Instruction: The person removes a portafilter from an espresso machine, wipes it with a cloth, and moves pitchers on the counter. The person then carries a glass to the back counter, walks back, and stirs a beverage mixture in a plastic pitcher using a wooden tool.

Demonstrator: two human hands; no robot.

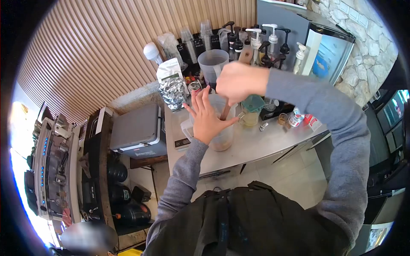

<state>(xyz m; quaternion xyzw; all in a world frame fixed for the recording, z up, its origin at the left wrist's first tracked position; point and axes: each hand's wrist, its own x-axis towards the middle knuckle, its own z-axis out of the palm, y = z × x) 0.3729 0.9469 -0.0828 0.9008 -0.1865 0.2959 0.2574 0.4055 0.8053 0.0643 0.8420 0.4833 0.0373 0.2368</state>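
Note:
My right hand (242, 81) is closed round the top of a brown wooden stick (225, 112), which reaches down into a clear plastic pitcher (223, 138). My left hand (207, 117) has its fingers spread over the pitcher's left side, near the rim; whether it touches the rim is unclear. The pitcher stands on the steel counter (252, 149), beside a small digital scale (182, 143). What lies at the pitcher's bottom is hard to make out. Just right of it is a glass jug (250, 118) with a green strainer (253, 103) on top.
Behind stand another pitcher (212, 59), a silver foil bag (172, 88), stacked cups (206, 32) and pump bottles (272, 38). Cans (295, 117) are at the right. A grey cool box (136, 126) sits left, an espresso machine (53, 166) farther left.

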